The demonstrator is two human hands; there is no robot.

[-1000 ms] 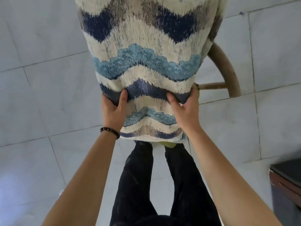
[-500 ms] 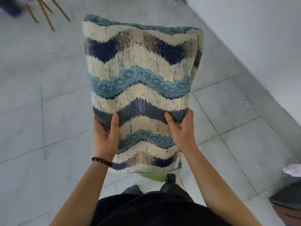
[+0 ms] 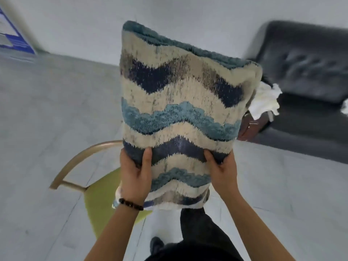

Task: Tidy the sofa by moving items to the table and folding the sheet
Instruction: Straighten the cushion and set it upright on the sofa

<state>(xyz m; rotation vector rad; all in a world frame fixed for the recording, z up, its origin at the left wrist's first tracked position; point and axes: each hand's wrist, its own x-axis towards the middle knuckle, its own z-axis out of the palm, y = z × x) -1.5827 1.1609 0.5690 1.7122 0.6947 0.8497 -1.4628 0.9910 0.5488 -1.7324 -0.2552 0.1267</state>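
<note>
I hold a cushion [image 3: 178, 110] with cream, navy and light-blue zigzag bands upright in front of me, in the air. My left hand [image 3: 135, 176], with a beaded bracelet on the wrist, grips its lower left side. On the lower right side my right hand [image 3: 224, 170] grips it too, thumb on the front. The dark tufted sofa [image 3: 305, 72] is at the upper right. A crumpled white sheet [image 3: 267, 102] lies on its seat, partly hidden by the cushion.
A chair with a yellow-green seat [image 3: 99, 200] and a curved tan backrest [image 3: 75, 162] stands below the cushion to the left. Something brown [image 3: 250, 127] sits at the sofa's near end. Grey floor tiles lie all around, with a white wall behind.
The view has swung round with the cushion still held in both hands. The sofa, the sheet and the chair have come into sight. The cushion sits higher and tilted.
</note>
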